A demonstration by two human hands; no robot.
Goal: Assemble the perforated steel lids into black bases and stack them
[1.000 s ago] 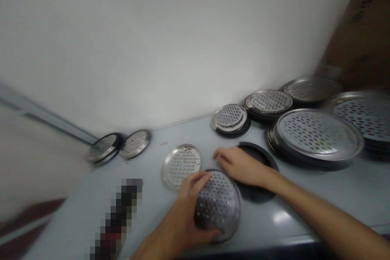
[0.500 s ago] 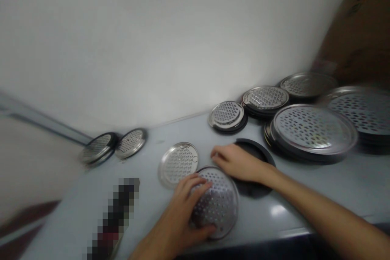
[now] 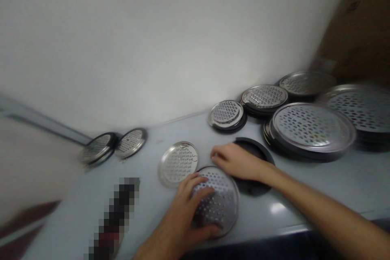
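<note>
My left hand [image 3: 187, 211] lies over the left part of a round metal grater disc [image 3: 224, 197] near the table's front edge. Its fingers are spread, with the thumb toward the lower rim. My right hand [image 3: 236, 160] is closed, fingers curled inward, above the disc's far edge. Whatever may be in those fingers is hidden. Partly under my right hand and wrist lies a round black dish-like base [image 3: 258, 150]. Another metal grater disc [image 3: 179, 163] rests flat just beyond my left hand, its upper rim carrying dark markings.
Small graters with black rims [image 3: 131, 143] lie at the far left by the wall. Along the back right stand a small grater stack [image 3: 227, 114], a wider stack [image 3: 265, 96] and a large grater [image 3: 313, 128]. A brown cardboard box [image 3: 359, 36] is behind. A pixelated patch covers the left front.
The fingers and thumb of my left hand have shifted slightly to the right over the disc. My right hand stays in nearly the same place.
</note>
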